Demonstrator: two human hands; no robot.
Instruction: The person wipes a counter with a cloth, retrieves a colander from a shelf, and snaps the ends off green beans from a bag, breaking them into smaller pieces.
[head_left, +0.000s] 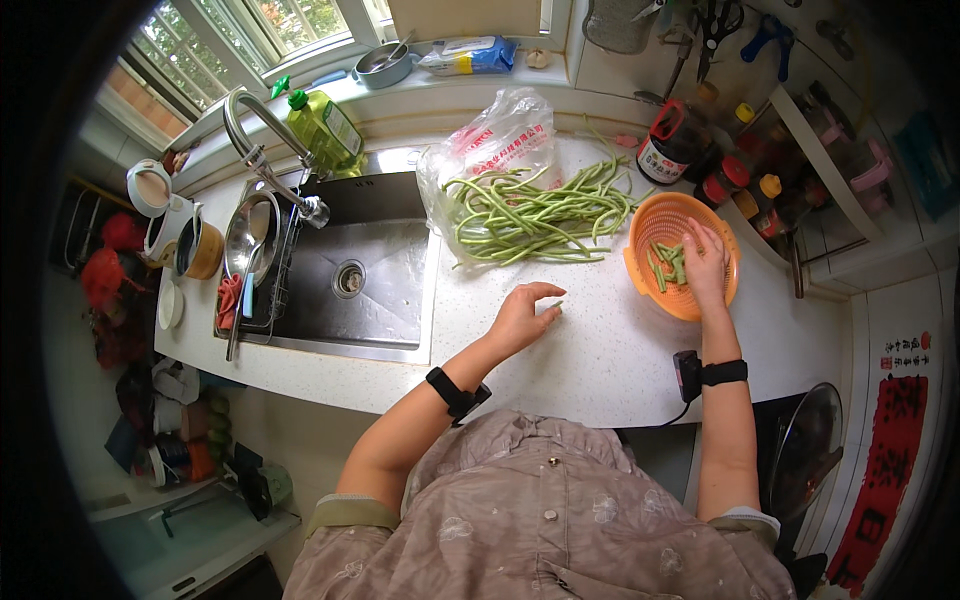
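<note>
Over the speckled white counter (600, 360), my left hand (523, 318) pinches a small green bean piece (556, 304) between thumb and finger. My right hand (703, 262) reaches into an orange plastic colander (643, 279), its fingers at the cut bean pieces (660, 271) lying inside; whether it grips any is hidden. A heap of long green beans (525, 217) lies behind and between my hands, partly on a clear plastic bag (495, 142) with red print.
At the left are a steel sink (352, 300), a faucet (262, 161) and a dish rack with a pan (251, 236). Green dish soap (326, 135) stands behind the sink. A dark sauce bottle (664, 146) and other jars stand behind the colander.
</note>
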